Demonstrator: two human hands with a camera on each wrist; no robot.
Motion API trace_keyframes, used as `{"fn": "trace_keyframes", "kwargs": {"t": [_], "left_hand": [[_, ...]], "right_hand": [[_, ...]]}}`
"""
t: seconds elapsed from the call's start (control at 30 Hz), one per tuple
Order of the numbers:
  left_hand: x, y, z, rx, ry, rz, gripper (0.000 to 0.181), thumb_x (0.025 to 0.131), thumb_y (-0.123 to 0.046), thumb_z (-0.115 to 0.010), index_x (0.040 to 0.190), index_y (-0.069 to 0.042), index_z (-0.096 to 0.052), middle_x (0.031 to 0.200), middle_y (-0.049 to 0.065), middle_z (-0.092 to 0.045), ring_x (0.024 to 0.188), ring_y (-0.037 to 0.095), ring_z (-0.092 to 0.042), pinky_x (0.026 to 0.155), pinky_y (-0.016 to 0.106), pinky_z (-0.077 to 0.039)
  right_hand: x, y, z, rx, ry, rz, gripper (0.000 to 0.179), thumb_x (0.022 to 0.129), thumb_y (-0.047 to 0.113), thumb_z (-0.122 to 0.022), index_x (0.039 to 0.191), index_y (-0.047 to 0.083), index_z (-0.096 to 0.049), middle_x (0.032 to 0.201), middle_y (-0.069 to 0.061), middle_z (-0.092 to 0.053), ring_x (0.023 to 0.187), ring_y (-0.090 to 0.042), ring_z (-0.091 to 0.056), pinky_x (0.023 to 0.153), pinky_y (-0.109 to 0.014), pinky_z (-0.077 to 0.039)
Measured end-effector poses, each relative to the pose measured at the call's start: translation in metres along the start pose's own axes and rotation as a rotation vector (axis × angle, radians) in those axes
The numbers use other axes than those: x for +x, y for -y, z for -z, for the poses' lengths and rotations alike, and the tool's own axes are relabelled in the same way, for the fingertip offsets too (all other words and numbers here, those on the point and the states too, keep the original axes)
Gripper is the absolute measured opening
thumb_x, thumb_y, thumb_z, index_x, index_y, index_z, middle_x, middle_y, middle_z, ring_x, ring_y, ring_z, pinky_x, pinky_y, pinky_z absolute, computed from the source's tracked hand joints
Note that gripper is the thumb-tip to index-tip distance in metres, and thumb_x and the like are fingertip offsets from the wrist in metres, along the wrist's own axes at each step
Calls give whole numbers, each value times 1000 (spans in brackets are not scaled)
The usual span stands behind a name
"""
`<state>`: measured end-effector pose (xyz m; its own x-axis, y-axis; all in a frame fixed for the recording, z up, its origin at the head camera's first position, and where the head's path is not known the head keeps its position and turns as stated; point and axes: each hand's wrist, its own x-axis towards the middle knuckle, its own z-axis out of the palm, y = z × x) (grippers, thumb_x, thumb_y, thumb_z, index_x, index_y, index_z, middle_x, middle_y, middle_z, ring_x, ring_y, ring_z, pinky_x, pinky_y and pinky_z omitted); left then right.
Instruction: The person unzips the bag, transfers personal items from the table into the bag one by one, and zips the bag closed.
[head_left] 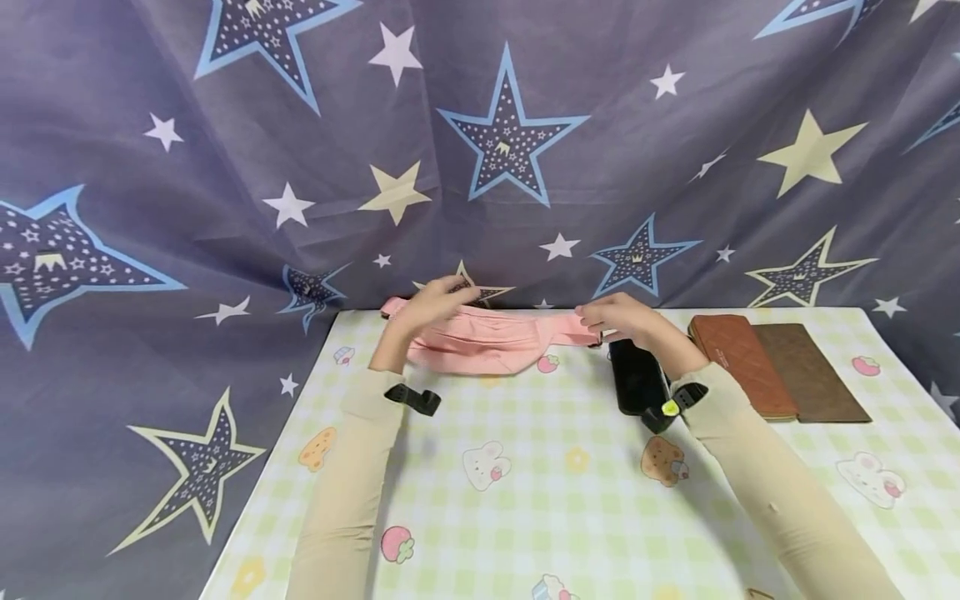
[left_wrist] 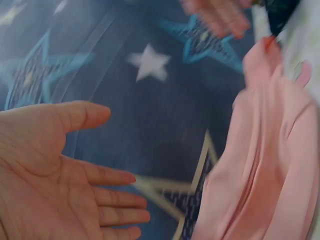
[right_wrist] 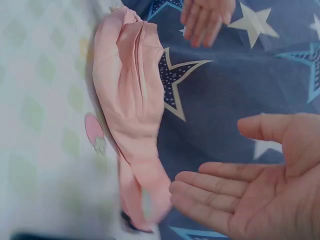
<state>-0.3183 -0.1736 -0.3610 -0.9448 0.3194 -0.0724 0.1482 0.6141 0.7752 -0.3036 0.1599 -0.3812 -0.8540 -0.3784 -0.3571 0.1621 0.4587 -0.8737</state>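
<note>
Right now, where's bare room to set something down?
Widest: the tablecloth between the left sleeve and right sleeve, on the near side of the pink bag. Also right of the right sleeve, nearer than the dark brown booklet. Crowded: around the right hand, by the black slab and reddish-brown booklet.

Reddish-brown case (head_left: 742,367): right of the black phone (head_left: 636,377), bears a faint lettering-like line, too small to read.
Readable text: none.

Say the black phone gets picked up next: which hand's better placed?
Right, I'd judge: the right hand is open, just beyond the black phone. The left hand, also open, is at the opposite end of the pink waist bag, farther from the phone.
</note>
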Motion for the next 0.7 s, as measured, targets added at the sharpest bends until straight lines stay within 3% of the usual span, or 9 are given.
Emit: {"fn": "trace_keyframes", "kwargs": {"t": [0.1,0.2,0.3,0.37,0.4,0.47,0.53,0.63,0.7], "left_hand": [[-2,20,23,-148,-27,105,70,104,-37,-53,155,6,-32,162,24,-35,147,41,-39,122,53,-34],[-6,43,41,-239,-84,229,71,104,-40,-52,157,2,-31,165,21,-28,153,40,-27,127,55,-23],[-9,65,52,-289,-145,339,72,102,-42,-52,158,-1,-32,166,18,-28,154,38,-24,128,54,-19],[-10,79,57,-326,-199,402,58,100,-41,-55,141,-1,-51,142,20,-52,133,34,-48,118,45,-36],[-10,85,58,-339,-213,426,48,99,-39,-56,130,-3,-56,126,16,-58,116,29,-55,108,38,-43],[-9,96,60,-369,-232,462,30,98,-37,-57,107,-8,-56,96,5,-55,85,18,-53,84,28,-44],[-7,104,60,-402,-243,488,26,98,-34,-58,99,-9,-52,84,-1,-46,67,12,-44,71,25,-36],[-5,117,59,-469,-223,514,43,101,-33,-54,127,2,-52,106,7,-57,83,14,-56,91,27,-48],[-4,125,59,-503,-210,530,58,102,-31,-49,143,9,-41,128,17,-55,102,20,-57,111,35,-44]], "right_hand": [[17,2,-1,186,60,-103,63,106,24,-45,156,-8,-26,157,-33,-35,147,-46,-36,124,-52,-32],[32,-1,-2,345,124,-171,63,107,23,-37,158,-9,-16,161,-33,-27,150,-46,-30,126,-49,-30],[46,-6,-4,464,171,-235,64,109,25,-30,158,-10,-9,165,-32,-17,154,-44,-23,128,-46,-24],[53,-10,-6,526,184,-279,65,109,26,-31,158,-11,-8,167,-30,-13,155,-42,-20,129,-45,-22],[56,-12,-7,549,187,-298,65,109,26,-31,158,-11,-8,167,-29,-12,156,-41,-20,130,-44,-21],[60,-15,-9,577,181,-324,65,109,25,-32,158,-10,-8,168,-27,-12,156,-39,-20,130,-42,-21],[63,-17,-12,590,174,-333,65,109,25,-31,159,-10,-9,168,-26,-12,156,-37,-19,130,-41,-21],[67,-20,-16,608,158,-329,64,108,24,-29,158,-10,-10,168,-26,-13,156,-36,-20,129,-40,-21],[70,-21,-19,625,146,-335,63,108,24,-30,158,-10,-12,167,-26,-16,156,-35,-21,129,-39,-23]]}}
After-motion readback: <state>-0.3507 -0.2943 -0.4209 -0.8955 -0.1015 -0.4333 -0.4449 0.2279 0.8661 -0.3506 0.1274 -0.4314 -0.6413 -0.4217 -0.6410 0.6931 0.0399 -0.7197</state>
